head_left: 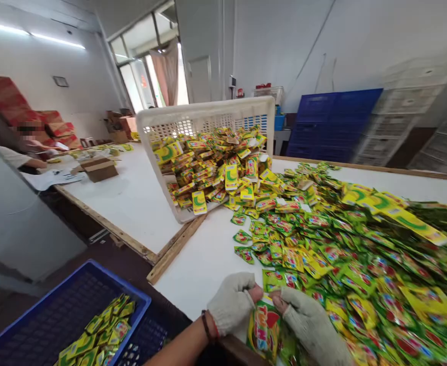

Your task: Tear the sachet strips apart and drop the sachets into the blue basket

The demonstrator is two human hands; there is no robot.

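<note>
A yellow and green candy packet (263,328) printed "TWINS" hangs between my hands at the table's near edge. My left hand (230,304), in a pale fingertip-free glove, pinches its upper left corner. My right hand (310,321), gloved the same way, closes on the upper right corner. Both bare thumbs show; most other fingers are hidden. To the right spreads a big heap of similar green and yellow packets (345,254). Small yellow boxes (216,168) spill from a tipped white plastic crate (208,109) beyond my hands.
At lower left sits a blue crate (143,300) partly filled with packets. A wooden strip (178,246) edges the white table (185,284). Farther off are a cardboard box (100,169), seated people at left, stacked blue crates (332,122) and blurred white crates (394,117).
</note>
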